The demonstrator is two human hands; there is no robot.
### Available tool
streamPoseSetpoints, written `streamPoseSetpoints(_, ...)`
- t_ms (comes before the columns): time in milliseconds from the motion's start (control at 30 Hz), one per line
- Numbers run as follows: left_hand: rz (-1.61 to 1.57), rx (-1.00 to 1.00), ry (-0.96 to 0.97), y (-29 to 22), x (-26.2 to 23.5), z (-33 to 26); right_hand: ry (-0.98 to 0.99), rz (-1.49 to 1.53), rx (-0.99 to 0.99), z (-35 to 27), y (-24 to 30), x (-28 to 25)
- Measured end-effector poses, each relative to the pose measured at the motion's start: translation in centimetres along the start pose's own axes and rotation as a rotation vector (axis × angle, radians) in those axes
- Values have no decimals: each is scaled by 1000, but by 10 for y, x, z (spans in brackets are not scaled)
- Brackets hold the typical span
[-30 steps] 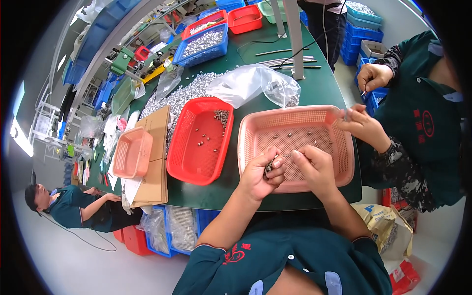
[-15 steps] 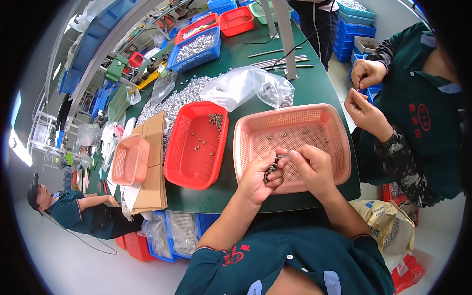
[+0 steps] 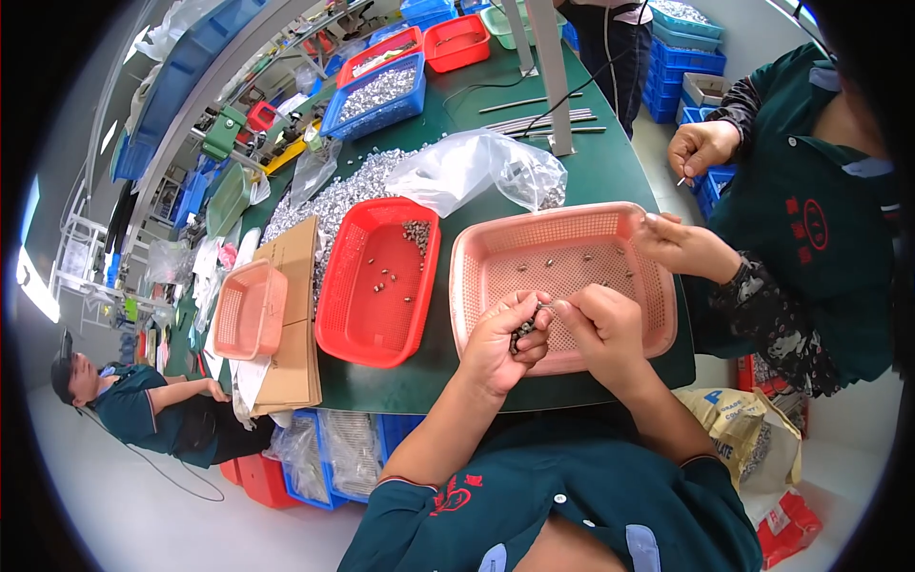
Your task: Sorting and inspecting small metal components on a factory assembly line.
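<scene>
My left hand is curled around a handful of small metal parts, dark and silvery, with its thumb and forefinger brought together above them. Close to those fingertips, my right hand is closed in a pinch; whatever is between its fingers is too small to make out. Both hands are over the near side of a pale pink perforated basket. A few similar metal parts are scattered on the basket's floor. To the left, a red basket holds several more, mostly gathered in its far right corner.
A co-worker's hand reaches to the pink basket's right rim; their other hand pinches a small thin piece. Clear plastic bags, a heap of silvery parts, metal rods, a post and cardboard lie around on the green table.
The co-worker's hands have come apart: the nearer one moved left to the pink basket's rim, the other slightly away. My hands stay almost in place, still close together.
</scene>
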State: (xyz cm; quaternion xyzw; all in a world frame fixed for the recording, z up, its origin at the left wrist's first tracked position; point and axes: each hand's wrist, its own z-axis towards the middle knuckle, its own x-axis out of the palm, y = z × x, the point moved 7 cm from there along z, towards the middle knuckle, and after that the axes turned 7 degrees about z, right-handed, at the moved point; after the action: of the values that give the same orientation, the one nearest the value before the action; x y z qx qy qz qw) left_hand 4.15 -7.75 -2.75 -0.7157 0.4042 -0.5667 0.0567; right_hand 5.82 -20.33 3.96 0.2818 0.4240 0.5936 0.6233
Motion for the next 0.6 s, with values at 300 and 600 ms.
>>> streamPoseSetpoints(300, 151, 76, -66, -8, 12, -6, -43, 138, 134, -2, -13, -3)
streamPoseSetpoints(600, 232, -51, -71, -7, 2, -6, 41, 70, 58, 6, -4, -1)
